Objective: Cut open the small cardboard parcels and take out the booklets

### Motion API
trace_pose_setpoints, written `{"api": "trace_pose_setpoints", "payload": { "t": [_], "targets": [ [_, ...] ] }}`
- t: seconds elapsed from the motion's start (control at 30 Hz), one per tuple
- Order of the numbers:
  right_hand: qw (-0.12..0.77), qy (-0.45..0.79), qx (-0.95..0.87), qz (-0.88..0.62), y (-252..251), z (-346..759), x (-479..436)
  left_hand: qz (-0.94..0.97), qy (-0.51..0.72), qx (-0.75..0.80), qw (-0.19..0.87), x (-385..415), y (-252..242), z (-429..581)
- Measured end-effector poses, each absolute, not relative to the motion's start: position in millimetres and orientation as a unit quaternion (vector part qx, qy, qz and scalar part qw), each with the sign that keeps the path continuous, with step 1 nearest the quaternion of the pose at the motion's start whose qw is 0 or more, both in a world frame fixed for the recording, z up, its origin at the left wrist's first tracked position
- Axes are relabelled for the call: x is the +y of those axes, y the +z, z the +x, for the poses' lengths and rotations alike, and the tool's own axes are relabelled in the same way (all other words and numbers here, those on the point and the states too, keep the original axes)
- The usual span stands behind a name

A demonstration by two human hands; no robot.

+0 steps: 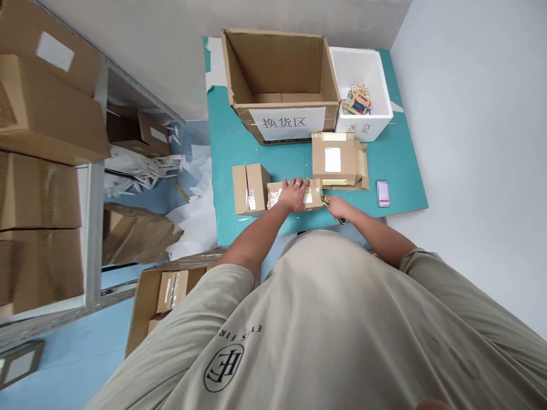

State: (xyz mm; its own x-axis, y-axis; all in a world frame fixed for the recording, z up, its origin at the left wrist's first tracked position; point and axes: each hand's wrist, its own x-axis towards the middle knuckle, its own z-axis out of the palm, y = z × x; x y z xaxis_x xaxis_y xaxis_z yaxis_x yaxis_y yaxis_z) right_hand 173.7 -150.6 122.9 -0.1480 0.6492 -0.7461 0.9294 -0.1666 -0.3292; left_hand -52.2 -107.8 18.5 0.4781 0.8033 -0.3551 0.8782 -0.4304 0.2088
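My left hand [294, 195] rests on top of a small taped cardboard box [313, 196] near the table's front edge, its fingers spread over the box. In my right hand [339, 207] is a yellow-and-black utility knife [326, 201], gripped with the fingers closed. The knife's front end meets the right end of the small box, where tape shows; the blade itself is too small to make out. Touching or close to the left end of that box stands another small carton [255, 188]. Just behind my right hand lies a larger carton [348, 162] with a white label and flaps sticking out.
A big open cardboard box [277, 68] with a paper sign stands at the back of the green table [401, 154]. Beside it, a white foam bin [363, 122] holds colourful items. A phone [383, 194] lies at right. Shelves with cartons [51, 108] rise at left.
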Motion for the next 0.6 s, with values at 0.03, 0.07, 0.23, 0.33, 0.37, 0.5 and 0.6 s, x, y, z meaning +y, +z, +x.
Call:
{"api": "trace_pose_setpoints", "payload": {
  "t": [0.03, 0.07, 0.23, 0.33, 0.37, 0.5, 0.6],
  "targets": [
    [0.183, -0.424, 0.629, 0.625, 123.8, 175.1, -147.0, 0.839, -0.102, 0.501, 0.185, -107.9, 18.5, -51.9],
    [0.206, -0.422, 0.631, 0.617, 124.8, 177.1, -143.6, 0.839, -0.102, 0.502, 0.184, -108.1, 18.5, -51.7],
    [0.241, -0.468, 0.604, 0.598, 131.6, 190.6, -140.6, 0.841, -0.094, 0.503, 0.178, -108.0, 17.7, -51.0],
    [0.199, -0.491, 0.573, 0.625, 135.5, 201.3, -150.5, 0.842, -0.093, 0.499, 0.185, -107.0, 16.5, -49.9],
    [0.180, -0.498, 0.563, 0.634, 136.9, 206.9, -154.7, 0.843, -0.095, 0.496, 0.186, -106.4, 16.2, -50.1],
    [0.082, -0.521, 0.528, 0.666, 141.8, 240.5, -172.4, 0.852, -0.108, 0.474, 0.196, -101.9, 17.5, -60.9],
    [0.010, -0.509, 0.495, 0.704, 141.7, 265.6, -185.6, 0.855, -0.127, 0.462, 0.198, -98.0, 23.2, -79.9]
  ]
}}
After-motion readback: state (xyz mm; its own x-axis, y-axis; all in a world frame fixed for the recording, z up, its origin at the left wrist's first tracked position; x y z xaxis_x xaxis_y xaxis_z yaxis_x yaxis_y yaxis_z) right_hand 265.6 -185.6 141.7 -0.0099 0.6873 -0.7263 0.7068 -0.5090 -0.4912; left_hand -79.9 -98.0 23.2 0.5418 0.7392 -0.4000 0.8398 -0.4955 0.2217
